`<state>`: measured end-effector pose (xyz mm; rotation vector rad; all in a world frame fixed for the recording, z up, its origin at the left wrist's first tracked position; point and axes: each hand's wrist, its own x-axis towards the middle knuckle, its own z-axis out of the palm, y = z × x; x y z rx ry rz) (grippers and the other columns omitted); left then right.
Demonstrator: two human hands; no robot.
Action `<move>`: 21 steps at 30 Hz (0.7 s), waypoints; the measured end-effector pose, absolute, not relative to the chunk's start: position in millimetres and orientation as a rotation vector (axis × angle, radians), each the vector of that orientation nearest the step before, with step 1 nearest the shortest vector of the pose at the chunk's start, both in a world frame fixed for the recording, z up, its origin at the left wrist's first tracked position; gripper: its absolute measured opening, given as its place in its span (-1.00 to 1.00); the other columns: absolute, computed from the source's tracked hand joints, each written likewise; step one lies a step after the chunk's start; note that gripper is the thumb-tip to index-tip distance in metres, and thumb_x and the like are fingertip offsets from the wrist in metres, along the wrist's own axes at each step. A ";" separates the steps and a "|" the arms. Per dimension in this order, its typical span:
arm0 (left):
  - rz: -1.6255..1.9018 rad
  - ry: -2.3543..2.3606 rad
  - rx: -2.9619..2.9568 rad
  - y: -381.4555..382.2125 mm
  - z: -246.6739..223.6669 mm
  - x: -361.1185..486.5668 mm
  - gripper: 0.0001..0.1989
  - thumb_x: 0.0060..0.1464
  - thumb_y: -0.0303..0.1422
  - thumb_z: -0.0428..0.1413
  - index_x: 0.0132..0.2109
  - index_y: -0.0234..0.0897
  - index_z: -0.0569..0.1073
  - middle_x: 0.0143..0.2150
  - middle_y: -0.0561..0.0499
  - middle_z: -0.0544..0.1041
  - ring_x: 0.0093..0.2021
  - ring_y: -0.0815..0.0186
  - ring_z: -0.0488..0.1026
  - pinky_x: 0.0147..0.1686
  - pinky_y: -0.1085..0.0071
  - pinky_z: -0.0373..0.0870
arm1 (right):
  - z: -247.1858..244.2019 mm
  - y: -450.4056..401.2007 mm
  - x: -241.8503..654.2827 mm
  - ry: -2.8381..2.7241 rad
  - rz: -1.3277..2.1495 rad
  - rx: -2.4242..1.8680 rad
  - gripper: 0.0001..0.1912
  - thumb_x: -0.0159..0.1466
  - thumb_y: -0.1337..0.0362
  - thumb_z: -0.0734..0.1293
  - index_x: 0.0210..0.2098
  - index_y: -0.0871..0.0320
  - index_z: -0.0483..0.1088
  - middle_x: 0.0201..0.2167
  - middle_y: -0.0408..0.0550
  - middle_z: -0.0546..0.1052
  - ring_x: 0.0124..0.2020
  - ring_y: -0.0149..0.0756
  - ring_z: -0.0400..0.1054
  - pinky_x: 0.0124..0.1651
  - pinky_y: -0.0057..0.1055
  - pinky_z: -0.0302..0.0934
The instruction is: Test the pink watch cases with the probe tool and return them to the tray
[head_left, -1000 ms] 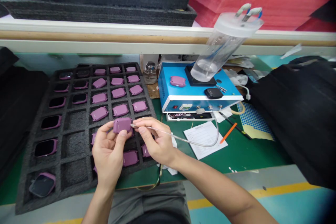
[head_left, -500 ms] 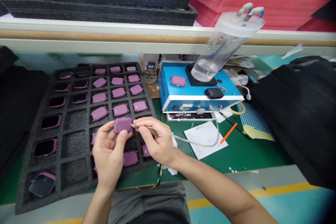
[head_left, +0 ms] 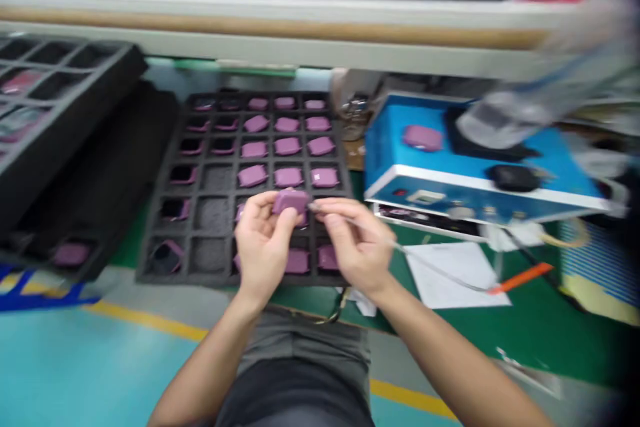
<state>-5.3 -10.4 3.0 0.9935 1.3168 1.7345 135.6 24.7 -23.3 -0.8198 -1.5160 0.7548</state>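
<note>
Above the black foam tray [head_left: 210, 273], my left hand [head_left: 265, 247] holds a purple watch case [head_left: 291, 201] between thumb and fingers. My right hand [head_left: 357, 243] pinches the end of a clear thin tube [head_left: 425, 268], its tip at the right edge of the case. Whether the tip touches the case is blurred. Rows of purple cases fill much of the tray; some at its left side show dark screens.
A blue machine [head_left: 390, 140] at the right carries another purple case [head_left: 423, 138], a black case and a clear cylinder. White paper [head_left: 450, 273] and an orange stick [head_left: 523, 278] lie before it. More foam trays [head_left: 120, 70] stand at the left.
The view has swung left, so the tray and machine appear further right and the left-hand trays show. Both hands keep hold of the case and the tube.
</note>
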 end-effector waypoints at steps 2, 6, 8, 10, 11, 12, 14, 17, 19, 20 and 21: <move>1.799 1.452 1.105 -30.1 7.9 -17.5 -0.71 0.22 -0.25 0.29 -0.02 -0.24 0.44 -0.10 -0.05 0.60 -0.15 0.29 0.62 -0.11 0.36 0.61 | -28.7 21.8 136.3 -1.462 0.755 -0.830 -0.87 0.42 0.29 0.36 -0.13 0.07 0.59 -0.14 0.02 0.68 -0.09 -0.16 0.63 -0.05 -0.17 0.60; 1.694 2.025 1.404 -80.4 4.7 -58.6 -0.70 0.30 -0.30 0.19 0.12 -0.23 0.42 -0.03 -0.09 0.54 -0.06 0.25 0.54 -0.03 0.30 0.49 | -34.3 19.5 134.2 -1.435 0.796 -0.829 -0.87 0.41 0.28 0.39 -0.11 0.08 0.60 -0.14 0.02 0.68 -0.12 -0.17 0.64 -0.10 -0.19 0.61; 1.496 2.270 1.530 -99.5 -5.4 -77.7 -0.73 0.33 -0.32 0.14 0.12 -0.23 0.44 -0.03 -0.11 0.54 -0.03 0.19 0.51 0.01 0.22 0.44 | -33.5 18.2 133.7 -1.450 0.795 -0.831 -0.87 0.41 0.27 0.39 -0.11 0.08 0.60 -0.14 0.01 0.68 -0.14 -0.18 0.64 -0.12 -0.21 0.61; 1.336 2.454 1.668 -111.2 -18.5 -91.0 -0.79 0.32 -0.33 0.11 0.06 -0.25 0.48 -0.06 -0.14 0.56 0.01 0.10 0.48 0.07 0.12 0.39 | -32.1 17.4 133.5 -1.447 0.788 -0.837 -0.87 0.41 0.27 0.39 -0.11 0.08 0.61 -0.15 0.02 0.68 -0.15 -0.19 0.65 -0.13 -0.23 0.61; 1.291 2.526 1.738 -115.2 -24.6 -95.5 -0.81 0.31 -0.33 0.12 0.02 -0.26 0.48 -0.06 -0.16 0.57 0.04 0.06 0.46 0.10 0.07 0.36 | -31.5 17.2 133.4 -1.437 0.785 -0.841 -0.87 0.42 0.26 0.39 -0.11 0.08 0.61 -0.15 0.02 0.68 -0.16 -0.19 0.65 -0.13 -0.24 0.61; 1.270 2.587 1.796 -118.7 -29.4 -98.8 -0.81 0.30 -0.34 0.13 0.01 -0.27 0.48 -0.04 -0.20 0.57 0.07 0.03 0.45 0.14 0.03 0.34 | -31.2 17.2 133.3 -1.428 0.784 -0.845 -0.86 0.42 0.26 0.39 -0.11 0.09 0.61 -0.16 0.02 0.68 -0.17 -0.20 0.65 -0.13 -0.24 0.61; 1.286 2.663 1.882 -124.1 -33.0 -104.2 -0.77 0.28 -0.35 0.15 0.05 -0.31 0.47 0.04 -0.27 0.55 0.14 -0.02 0.42 0.20 -0.04 0.30 | -30.8 17.3 133.1 -1.423 0.786 -0.851 -0.87 0.41 0.26 0.39 -0.11 0.09 0.61 -0.16 0.01 0.68 -0.17 -0.21 0.65 -0.13 -0.26 0.61; 1.325 2.629 2.040 -119.0 -19.4 -113.7 -0.71 0.28 -0.37 0.16 0.11 -0.31 0.45 0.14 -0.31 0.51 0.28 -0.07 0.36 0.28 -0.08 0.26 | -31.1 17.4 133.3 -1.444 0.801 -0.858 -0.87 0.41 0.27 0.39 -0.11 0.09 0.61 -0.14 0.02 0.68 -0.16 -0.21 0.65 -0.14 -0.27 0.61; 1.241 2.490 2.208 -95.7 0.3 -121.3 -0.76 0.30 -0.38 0.13 0.09 -0.29 0.48 0.13 -0.26 0.54 0.29 -0.03 0.36 0.30 -0.04 0.26 | -31.9 17.5 133.6 -1.455 0.810 -0.866 -0.87 0.41 0.27 0.39 -0.11 0.09 0.61 -0.14 0.02 0.68 -0.16 -0.21 0.64 -0.14 -0.26 0.60; 1.155 2.398 2.294 -76.4 11.7 -125.0 -0.78 0.32 -0.38 0.10 0.06 -0.29 0.51 0.10 -0.24 0.56 0.27 0.00 0.38 0.30 0.00 0.27 | -32.5 17.6 133.8 -1.458 0.815 -0.871 -0.87 0.41 0.27 0.39 -0.11 0.09 0.61 -0.14 0.02 0.68 -0.16 -0.21 0.64 -0.14 -0.25 0.60; 1.035 2.302 2.367 -52.6 23.2 -128.4 -0.79 0.35 -0.38 0.07 0.04 -0.30 0.53 0.09 -0.22 0.57 0.24 0.03 0.40 0.29 0.05 0.29 | -33.2 17.9 133.9 -1.460 0.819 -0.872 -0.87 0.41 0.27 0.39 -0.11 0.09 0.60 -0.14 0.02 0.68 -0.15 -0.20 0.64 -0.14 -0.24 0.60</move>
